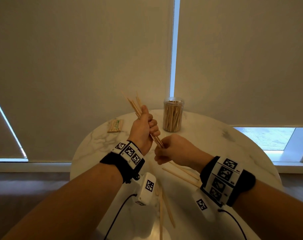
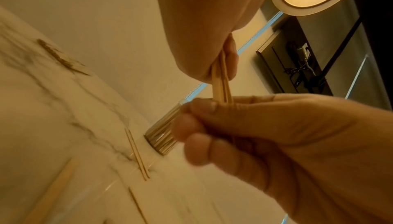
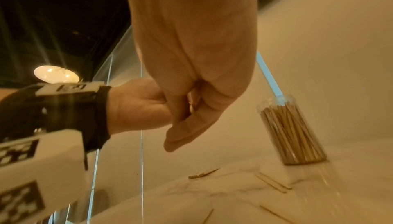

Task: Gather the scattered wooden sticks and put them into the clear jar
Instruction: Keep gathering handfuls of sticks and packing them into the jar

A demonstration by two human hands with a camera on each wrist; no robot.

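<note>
My left hand point(image 1: 147, 125) grips a bundle of thin wooden sticks point(image 1: 132, 105) in a fist above the table, their tips fanning up and to the left. The bundle's lower ends point(image 2: 221, 83) run down into my right hand point(image 1: 162, 149), whose curled fingers point(image 2: 191, 120) pinch them just below the left fist. The clear jar point(image 1: 173, 116) stands upright at the table's far edge, packed with sticks and without a lid; it also shows in the right wrist view as the jar point(image 3: 293, 131). Several loose sticks point(image 1: 181, 174) lie on the table under my right wrist, and more loose sticks point(image 1: 164, 210) lie nearer to me.
The round white marble table point(image 1: 233, 144) ends close behind the jar, against drawn window blinds point(image 1: 78, 66). A flat packet of sticks point(image 1: 115, 125) lies at the table's far left. A pair of loose sticks point(image 3: 274, 182) rests near the jar's base.
</note>
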